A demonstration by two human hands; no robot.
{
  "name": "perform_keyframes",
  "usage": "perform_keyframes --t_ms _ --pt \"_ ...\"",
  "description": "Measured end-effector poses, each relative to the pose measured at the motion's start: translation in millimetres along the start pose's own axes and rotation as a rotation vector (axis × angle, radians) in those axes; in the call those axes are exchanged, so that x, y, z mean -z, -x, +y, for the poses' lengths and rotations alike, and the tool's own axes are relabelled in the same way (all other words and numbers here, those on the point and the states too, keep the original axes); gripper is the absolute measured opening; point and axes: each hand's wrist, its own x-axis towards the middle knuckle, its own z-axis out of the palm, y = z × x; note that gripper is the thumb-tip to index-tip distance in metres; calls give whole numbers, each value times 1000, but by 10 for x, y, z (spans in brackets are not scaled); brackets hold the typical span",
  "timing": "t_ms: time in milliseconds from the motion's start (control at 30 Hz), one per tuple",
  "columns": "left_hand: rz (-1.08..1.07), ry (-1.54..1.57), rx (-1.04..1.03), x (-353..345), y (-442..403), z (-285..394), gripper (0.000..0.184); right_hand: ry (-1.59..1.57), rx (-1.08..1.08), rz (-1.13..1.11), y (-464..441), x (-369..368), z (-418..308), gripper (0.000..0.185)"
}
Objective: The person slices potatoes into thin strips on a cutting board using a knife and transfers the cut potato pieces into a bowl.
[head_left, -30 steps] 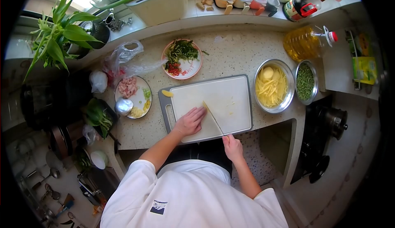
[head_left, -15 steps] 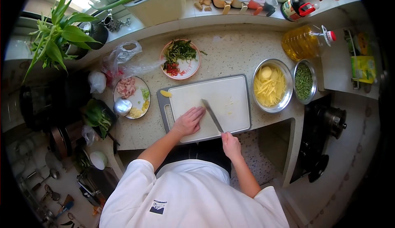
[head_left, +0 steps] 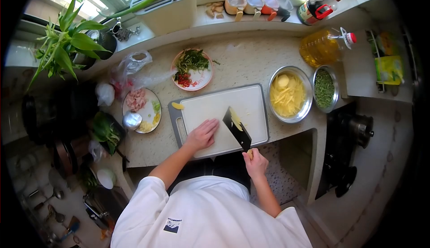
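My right hand (head_left: 256, 163) is closed around the wooden handle of a kitchen cleaver (head_left: 242, 138) at the board's near right. The dark blade is turned broadside, with pale yellow potato slivers (head_left: 236, 119) clinging to its face. My left hand (head_left: 202, 135) lies on the white cutting board (head_left: 204, 109), fingers stretched out and holding nothing that I can see. On the board's grey upper left corner rests a yellow potato piece (head_left: 178, 106). Right of the board stands a metal bowl (head_left: 309, 101) of potato strips (head_left: 286, 101), with rounder pieces on top.
A plate (head_left: 150, 99) with diced meat, chopped bits and a metal spoon is at left. Behind the board are a plate (head_left: 201, 81) of greens and red pieces. A bowl of chopped greens (head_left: 324, 89) and an oil jug (head_left: 319, 47) stand at right, near a stove (head_left: 342, 154).
The cleaver has rotated from nearly edge-on to broadside, showing potato slivers on its face. My right hand has lowered slightly. My left hand stays on the board.
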Motion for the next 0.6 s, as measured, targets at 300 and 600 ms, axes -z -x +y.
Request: perform_keyframes --t_ms 300,600 --pt "304 456 629 158 -283 429 46 248 79 262 12 491 93 48" --pt "252 155 264 258 -1292 1222 66 207 21 274 -85 901 405 44"
